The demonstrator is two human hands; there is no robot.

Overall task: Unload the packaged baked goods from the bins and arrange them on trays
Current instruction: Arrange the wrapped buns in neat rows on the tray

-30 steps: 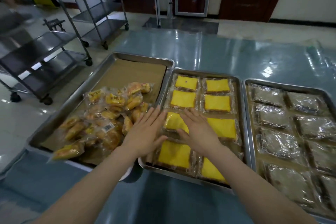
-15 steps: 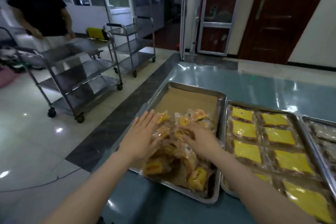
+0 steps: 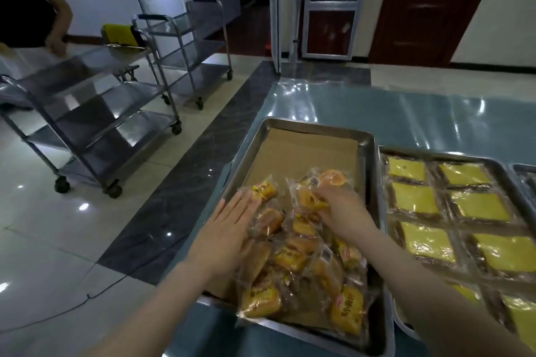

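A heap of clear-wrapped orange buns [image 3: 301, 264] lies in the near half of a steel tray [image 3: 369, 153] lined with brown paper. My left hand [image 3: 229, 229] lies flat with straight fingers against the heap's left side. My right hand [image 3: 339, 206] sits on top of the heap near its far end, fingers bent over a wrapped bun [image 3: 311, 200]. To the right, a second tray [image 3: 452, 157] holds packaged yellow cakes [image 3: 417, 201] in two neat columns.
The trays rest on a glossy teal table [image 3: 377, 107] whose left edge drops to a tiled floor. Two steel trolleys [image 3: 95, 113] stand on the floor at left, with a person in a black top [image 3: 26, 9] beside them. A third tray's corner [image 3: 525, 171] shows far right.
Both hands left the yellow cake tray and moved left onto the bun heap. The view swung left and up. My right hand has reached further into the pile.
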